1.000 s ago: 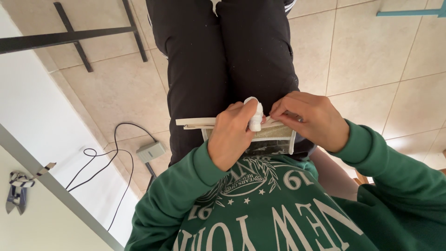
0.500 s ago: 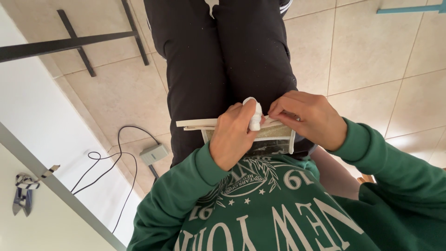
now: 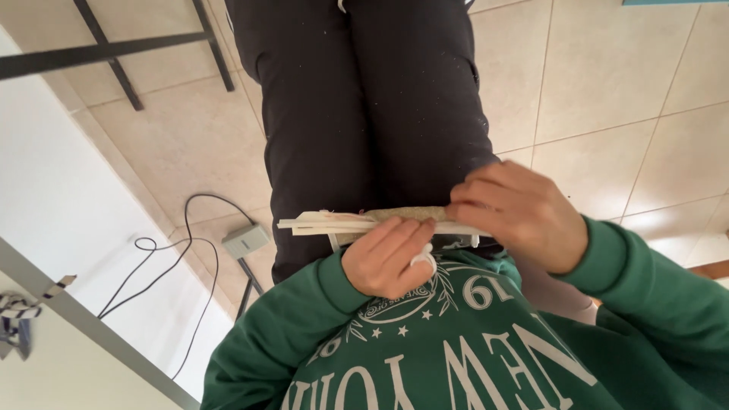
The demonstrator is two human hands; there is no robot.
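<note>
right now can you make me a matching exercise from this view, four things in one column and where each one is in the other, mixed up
Things:
1. flat white stack of sheets
2. small white object
3. grey power adapter
4. black metal frame

Places:
A. on the tiled floor, with a black cable running to it
B. held across the lap between both hands
C. tucked in the left hand
D. top left, standing on the floor

Pairs: 1-B, 2-C, 3-A, 4-D. The right hand grips the stack's other end.

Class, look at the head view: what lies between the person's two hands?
In the head view, the flat white stack of sheets bridges the left hand and right hand; both grip it, above the black trousers.
</note>
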